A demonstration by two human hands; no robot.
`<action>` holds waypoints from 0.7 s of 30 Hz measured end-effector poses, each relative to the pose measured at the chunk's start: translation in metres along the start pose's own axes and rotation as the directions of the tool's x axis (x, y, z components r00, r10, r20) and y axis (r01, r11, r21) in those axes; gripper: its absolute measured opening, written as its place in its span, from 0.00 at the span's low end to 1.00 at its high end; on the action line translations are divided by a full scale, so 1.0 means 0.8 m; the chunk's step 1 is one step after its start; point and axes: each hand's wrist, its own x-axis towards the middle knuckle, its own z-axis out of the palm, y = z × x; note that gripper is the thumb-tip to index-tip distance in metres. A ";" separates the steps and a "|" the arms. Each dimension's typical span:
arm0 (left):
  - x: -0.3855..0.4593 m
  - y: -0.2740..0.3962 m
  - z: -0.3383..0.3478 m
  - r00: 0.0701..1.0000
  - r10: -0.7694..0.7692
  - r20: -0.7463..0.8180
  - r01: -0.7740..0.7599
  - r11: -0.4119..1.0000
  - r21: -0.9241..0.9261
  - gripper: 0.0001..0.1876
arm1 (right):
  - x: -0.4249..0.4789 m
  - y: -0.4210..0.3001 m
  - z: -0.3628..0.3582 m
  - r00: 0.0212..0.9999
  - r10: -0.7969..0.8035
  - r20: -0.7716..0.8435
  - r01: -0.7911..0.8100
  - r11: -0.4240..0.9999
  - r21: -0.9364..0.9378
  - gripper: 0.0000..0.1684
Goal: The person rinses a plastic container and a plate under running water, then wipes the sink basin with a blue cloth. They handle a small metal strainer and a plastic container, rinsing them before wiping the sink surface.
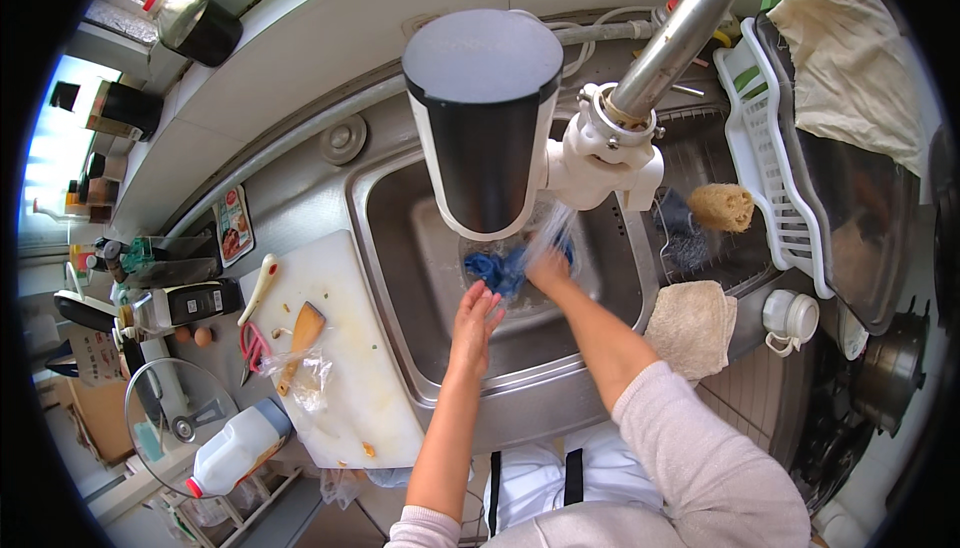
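Water from a white-and-black tap-mounted filter [484, 128] runs down over my right hand [549, 270], which is low in the stainless steel sink [405, 338] against a wet blue cloth [499, 267]. Its fingers are partly hidden by the stream, so whether they grip the cloth does not show. My left hand [475, 319] is just at the near-left side of the cloth, fingers extended and a little apart, holding nothing. Some water lies around the cloth at the bottom of the basin.
Left of the sink, a white cutting board [352, 368] bears a wooden spatula [306, 327] and crumpled plastic. A folded beige cloth [691, 327] lies at the right rim. Beyond it are a loofah [720, 207], a white rack [772, 165] and a lidded jar [790, 317]. The metal tap pipe [682, 30] slants overhead.
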 end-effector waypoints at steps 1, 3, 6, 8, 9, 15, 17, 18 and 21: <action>0.001 -0.005 0.004 0.999 -0.032 0.006 0.032 0.999 -0.002 0.28 | 0.001 0.004 0.012 0.999 -0.027 -0.031 0.023 0.995 -0.098 0.21; 0.004 -0.017 0.004 0.997 -0.066 -0.025 0.066 0.997 -0.029 0.27 | 0.003 -0.001 0.027 0.993 -0.093 -0.069 0.068 0.953 -0.294 0.22; 0.012 -0.030 -0.005 0.993 -0.109 -0.034 0.106 0.991 -0.085 0.26 | -0.008 0.008 -0.002 0.939 -0.328 0.100 0.342 0.879 -0.332 0.27; 0.012 -0.032 -0.010 0.992 -0.117 -0.056 0.111 0.988 -0.103 0.26 | -0.029 -0.011 -0.019 0.875 -0.390 -0.286 0.220 0.848 -0.483 0.10; 0.013 -0.032 -0.007 0.984 -0.171 -0.043 0.165 0.979 -0.116 0.27 | -0.037 -0.023 -0.034 0.890 -0.409 -0.202 0.271 0.831 -0.486 0.12; 0.004 0.005 0.035 0.869 -0.439 0.229 0.495 0.767 -0.408 0.32 | -0.147 -0.096 -0.114 0.795 -0.551 -0.256 0.491 0.830 -0.263 0.21; 0.027 -0.008 0.026 0.880 -0.286 0.378 0.451 0.751 -0.481 0.34 | -0.182 -0.110 -0.121 0.746 -0.581 -0.325 0.548 0.813 -0.197 0.23; 0.028 -0.003 0.037 0.832 -0.318 0.454 0.524 0.718 -0.458 0.29 | -0.196 -0.110 -0.123 0.750 -0.568 -0.339 0.546 0.821 -0.167 0.24; 0.047 -0.017 0.031 0.853 -0.373 0.366 0.493 0.805 -0.330 0.26 | -0.222 -0.111 -0.129 0.800 -0.455 -0.391 0.505 0.862 0.031 0.28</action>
